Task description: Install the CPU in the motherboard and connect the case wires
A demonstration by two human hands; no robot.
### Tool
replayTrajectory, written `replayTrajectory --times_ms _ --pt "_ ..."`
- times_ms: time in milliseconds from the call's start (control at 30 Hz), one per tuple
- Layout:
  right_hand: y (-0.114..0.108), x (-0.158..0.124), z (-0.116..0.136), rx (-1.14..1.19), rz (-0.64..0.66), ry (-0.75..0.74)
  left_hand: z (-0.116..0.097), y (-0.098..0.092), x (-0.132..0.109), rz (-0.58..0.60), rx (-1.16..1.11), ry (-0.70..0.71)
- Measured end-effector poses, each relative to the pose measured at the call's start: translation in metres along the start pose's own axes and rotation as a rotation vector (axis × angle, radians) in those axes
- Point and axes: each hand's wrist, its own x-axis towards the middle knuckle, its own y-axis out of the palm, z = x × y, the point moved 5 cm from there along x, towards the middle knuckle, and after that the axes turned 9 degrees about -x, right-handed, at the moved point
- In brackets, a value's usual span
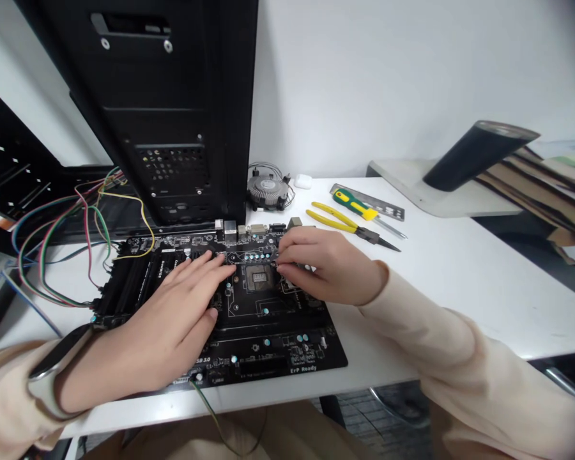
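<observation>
A black motherboard (268,348) lies flat on the white table (460,281). My left hand (172,326) rests flat on the board's left half, fingers stretched out toward the CPU socket (257,278). My right hand (323,265) sits at the socket's right side, its fingers curled and pinched at the socket's upper right edge; what they grip is hidden. Both sleeves are cream. A dark watch band shows on my left wrist.
An open black PC case (172,108) stands behind the board, with coloured wires (76,217) trailing left. A CPU cooler fan (267,186), yellow pliers (349,225), a green-yellow screwdriver (359,207) and a metal I/O plate lie behind. A monitor stand (460,172) sits right.
</observation>
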Motion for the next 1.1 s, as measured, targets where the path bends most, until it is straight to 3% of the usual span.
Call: replayTrajectory --times_ms 833,1100 --pt "0.0078 -0.0014 -0.0029 -0.115 0.112 0.0 -0.0072 -0.0017 -0.0033 0.057 0.021 0.095" --pt "-0.0011 -0.0001 -0.0029 0.041 0.027 -0.004 -0.0053 -0.0013 -0.0051 -0.002 0.014 0.098"
